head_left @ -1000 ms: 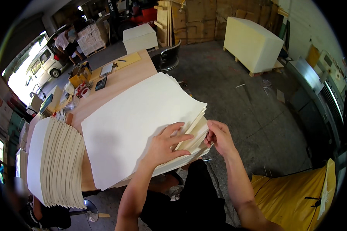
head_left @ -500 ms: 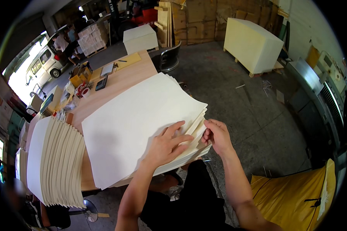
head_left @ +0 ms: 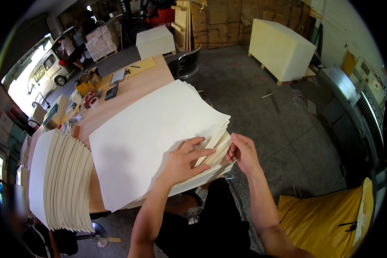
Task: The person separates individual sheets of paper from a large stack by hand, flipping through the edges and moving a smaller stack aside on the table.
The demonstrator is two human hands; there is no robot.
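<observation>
A large stack of white paper sheets [head_left: 159, 124] lies on the wooden table in front of me, its near right corner lifted and fanned into layers. My left hand [head_left: 182, 161] rests flat on top, fingers spread, with fingertips against the raised sheet edges. At that corner my right hand [head_left: 244, 153] is closed, thumb and curled fingers at the fanned edges [head_left: 221, 148]. Exactly how many sheets it pinches is hidden. Left of the stack, a second pile of paper [head_left: 66, 180] sits in overlapping batches, bending over the table's front edge.
On the wooden table [head_left: 137, 88] are a calculator [head_left: 112, 92], a clipboard [head_left: 118, 76], tape rolls [head_left: 93, 102] and a yellow box [head_left: 89, 83]. A black chair [head_left: 188, 64] stands beyond. Wrapped pallets [head_left: 279, 51], a machine [head_left: 352, 99] and a yellow cover [head_left: 324, 217] are to the right. People stand by a van [head_left: 47, 73].
Sheet edges by my left fingertips have separated further, showing more of the layers below. My right hand has shifted slightly right and down. The left hand stays nearly in place.
</observation>
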